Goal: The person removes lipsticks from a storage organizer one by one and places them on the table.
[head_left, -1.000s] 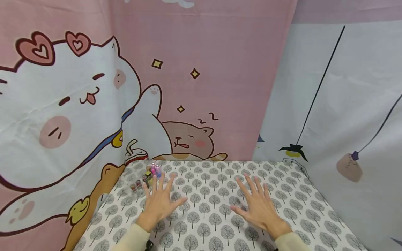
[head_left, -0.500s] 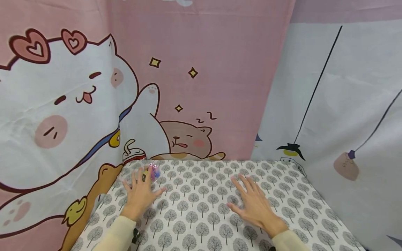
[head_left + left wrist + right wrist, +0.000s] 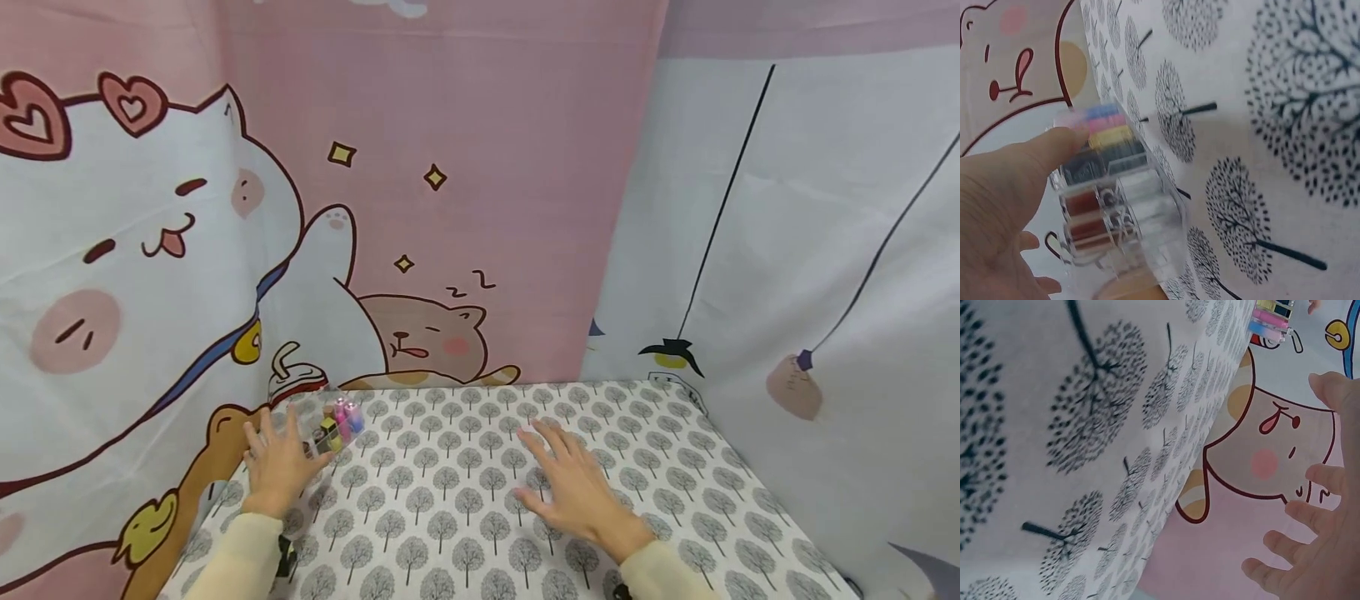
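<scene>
A clear plastic box with compartments stands at the far left of the table, holding small pink, blue, yellow, black and brown items of a kind I cannot make out. My left hand is over its near left side with the fingers spread. In the left wrist view, the thumb of the left hand overlaps the box; whether it touches cannot be told. My right hand hovers above the table's middle right, fingers apart and holding nothing. The right wrist view shows that hand at the right edge.
A cloth printed with grey trees covers the table. Behind it hangs a pink curtain with cartoon animals, and a pale curtain borders the right side.
My left hand has moved left, from in front of the box to its left side. The right hand shifts slightly left in view, as does the whole scene.
</scene>
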`<move>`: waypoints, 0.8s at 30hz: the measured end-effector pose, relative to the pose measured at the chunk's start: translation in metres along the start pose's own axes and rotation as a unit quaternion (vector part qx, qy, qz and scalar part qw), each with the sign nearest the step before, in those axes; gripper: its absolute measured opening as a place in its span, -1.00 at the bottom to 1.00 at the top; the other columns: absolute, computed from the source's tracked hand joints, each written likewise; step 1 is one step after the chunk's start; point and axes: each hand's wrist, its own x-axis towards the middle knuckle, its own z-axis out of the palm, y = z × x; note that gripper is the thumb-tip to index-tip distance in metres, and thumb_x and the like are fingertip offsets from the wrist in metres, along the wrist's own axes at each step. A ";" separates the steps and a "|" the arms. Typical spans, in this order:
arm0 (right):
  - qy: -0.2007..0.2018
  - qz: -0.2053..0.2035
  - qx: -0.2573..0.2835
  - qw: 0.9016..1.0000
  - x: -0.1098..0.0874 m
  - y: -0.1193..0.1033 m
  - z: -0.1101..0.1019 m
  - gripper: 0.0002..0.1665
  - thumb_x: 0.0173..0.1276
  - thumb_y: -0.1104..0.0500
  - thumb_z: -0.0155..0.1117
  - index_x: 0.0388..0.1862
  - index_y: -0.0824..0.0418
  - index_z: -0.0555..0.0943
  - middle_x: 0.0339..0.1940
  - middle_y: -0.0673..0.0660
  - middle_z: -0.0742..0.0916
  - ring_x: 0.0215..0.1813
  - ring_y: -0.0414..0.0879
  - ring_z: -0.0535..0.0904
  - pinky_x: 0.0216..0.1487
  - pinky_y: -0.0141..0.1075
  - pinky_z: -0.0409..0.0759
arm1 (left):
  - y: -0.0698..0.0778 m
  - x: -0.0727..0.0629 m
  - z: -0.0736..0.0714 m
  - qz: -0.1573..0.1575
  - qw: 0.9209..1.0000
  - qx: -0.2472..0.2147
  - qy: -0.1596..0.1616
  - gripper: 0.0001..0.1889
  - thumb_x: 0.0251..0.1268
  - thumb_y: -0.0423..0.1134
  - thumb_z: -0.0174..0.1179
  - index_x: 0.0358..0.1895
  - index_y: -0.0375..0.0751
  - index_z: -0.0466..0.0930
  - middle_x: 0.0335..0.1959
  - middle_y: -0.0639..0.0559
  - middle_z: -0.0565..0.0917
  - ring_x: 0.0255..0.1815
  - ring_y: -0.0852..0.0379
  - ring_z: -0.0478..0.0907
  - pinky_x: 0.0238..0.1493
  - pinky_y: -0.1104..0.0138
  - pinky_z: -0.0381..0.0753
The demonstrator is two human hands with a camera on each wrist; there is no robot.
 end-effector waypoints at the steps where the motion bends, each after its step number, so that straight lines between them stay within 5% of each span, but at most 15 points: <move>1: -0.004 -0.004 0.000 1.000 0.001 -0.002 0.000 0.09 0.62 -0.45 0.41 0.93 -0.05 0.33 0.95 0.24 0.36 0.81 0.48 0.41 0.67 0.62 0.54 | -0.003 0.000 -0.001 -0.005 1.000 -0.004 -0.005 0.36 0.45 0.04 0.64 0.94 -0.36 -0.23 0.87 -0.75 -0.34 0.83 -0.93 -0.40 0.59 -0.87 0.13; 5: -0.017 -0.014 0.001 1.000 0.007 -0.009 0.000 0.08 0.65 -0.46 0.37 0.95 -0.07 0.29 0.96 0.23 0.33 0.82 0.46 0.40 0.74 0.59 0.48 | -0.008 -0.001 -0.004 -0.011 1.000 -0.017 -0.014 0.30 0.50 -0.09 0.60 0.92 -0.41 -0.25 0.80 -0.84 -0.19 0.79 -0.94 -0.21 0.42 -0.79 0.49; 10: -0.021 -0.023 0.012 0.999 0.015 -0.018 0.000 0.09 0.64 -0.38 0.44 0.95 -0.07 0.28 0.96 0.22 0.34 0.82 0.46 0.39 0.75 0.59 0.46 | -0.008 0.001 -0.008 -0.015 0.999 -0.020 -0.021 0.22 0.54 -0.20 0.58 0.88 -0.52 -0.19 0.73 -0.86 -0.08 0.71 -0.92 -0.06 0.34 -0.72 0.59; 24: -0.026 -0.040 0.013 0.999 0.031 -0.033 0.006 0.10 0.64 -0.41 0.45 0.97 -0.18 0.22 0.95 0.17 0.36 0.85 0.29 0.41 0.75 0.45 0.57 | -0.013 0.008 -0.011 -0.019 0.999 -0.020 -0.032 0.22 0.51 -0.21 0.61 0.85 -0.62 -0.15 0.73 -0.85 -0.04 0.63 -0.91 0.02 0.36 -0.70 0.55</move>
